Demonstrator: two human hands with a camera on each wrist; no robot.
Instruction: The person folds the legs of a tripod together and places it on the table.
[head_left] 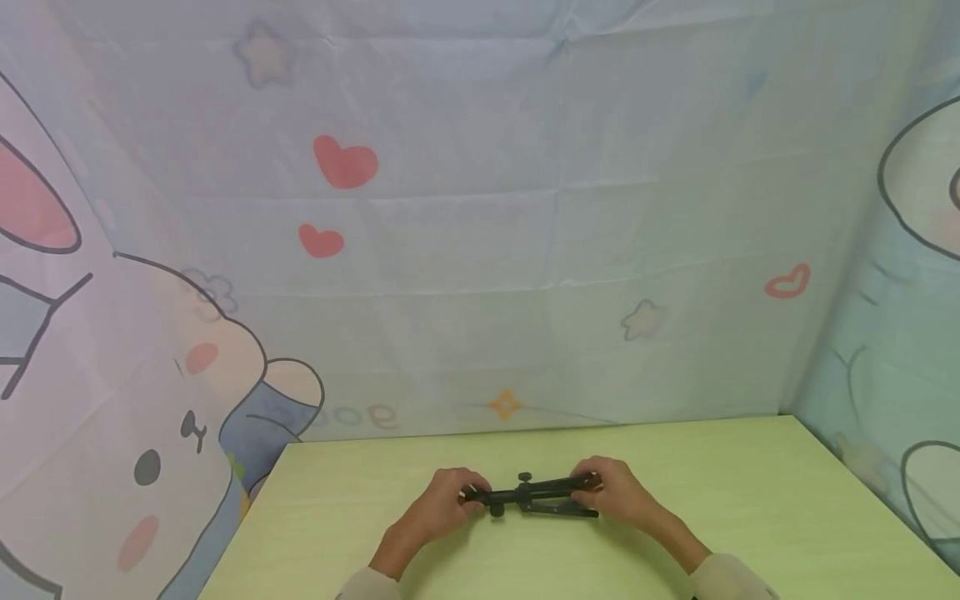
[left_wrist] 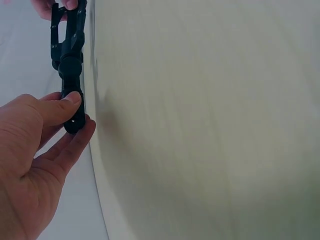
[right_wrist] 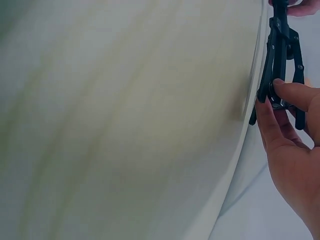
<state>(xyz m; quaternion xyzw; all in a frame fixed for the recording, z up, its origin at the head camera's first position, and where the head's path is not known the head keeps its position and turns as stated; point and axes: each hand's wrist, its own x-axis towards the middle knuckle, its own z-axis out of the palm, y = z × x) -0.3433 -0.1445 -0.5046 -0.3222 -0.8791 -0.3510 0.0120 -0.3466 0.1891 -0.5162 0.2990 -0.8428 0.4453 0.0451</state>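
A small black tripod (head_left: 517,496) lies sideways between the two hands, over the table. Its head end is pinched by my left hand (head_left: 447,502), thumb on one face and fingers behind, as the left wrist view shows at the tripod (left_wrist: 70,65). At the leg end, my right hand (head_left: 617,493) grips some of the legs between thumb and fingers. One leg (head_left: 562,508) angles slightly away from the others. Round black knobs stick out near the middle. In the right wrist view the leg tips of the tripod (right_wrist: 300,120) reach past the fingers.
The pale yellow-green table (head_left: 360,483) spreads around and below the hands. Behind it hangs a printed cloth backdrop (head_left: 480,333) with hearts and stars. Similar cloth with cartoon figures borders the left and right sides.
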